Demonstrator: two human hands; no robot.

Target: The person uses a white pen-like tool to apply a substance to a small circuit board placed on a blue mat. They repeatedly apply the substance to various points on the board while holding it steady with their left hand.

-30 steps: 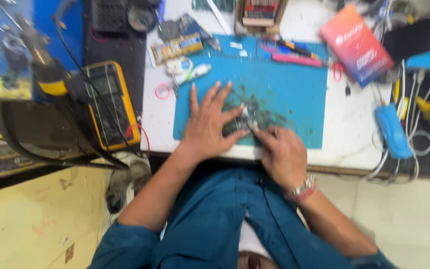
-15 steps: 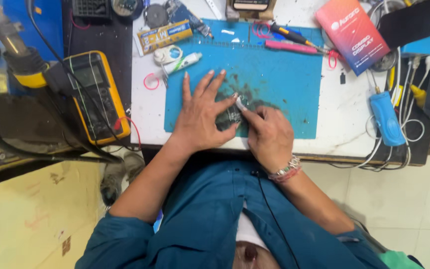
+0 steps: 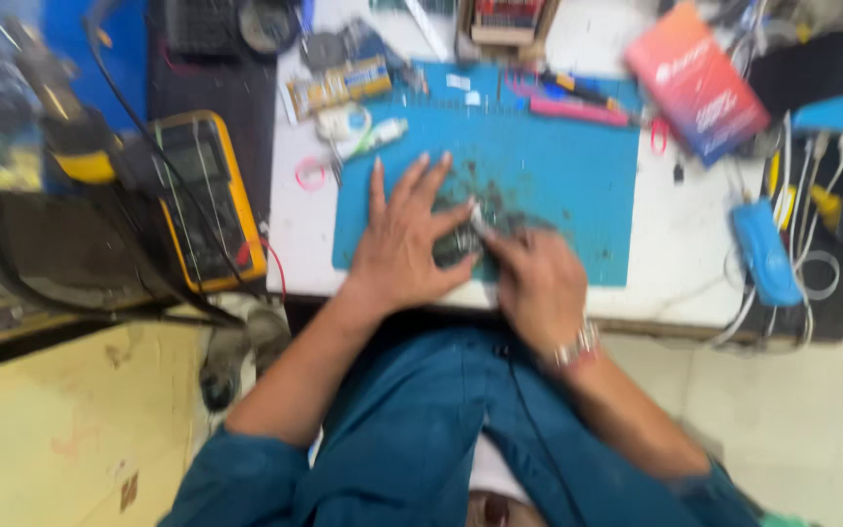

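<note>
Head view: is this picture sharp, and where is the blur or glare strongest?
Head view: the whole frame is smeared by motion blur; the left hand and right hand over the blue rectangular work mat have soft edges, so the small dark part between them is unreadable; lighting is even, with mild glare on the white tabletop.

My white worktop (image 3: 675, 244) stands over a pale yellowish floor (image 3: 60, 429), which spreads to its left and below it. Right of the worktop the floor looks lighter, cream-coloured. The light is even.
</note>
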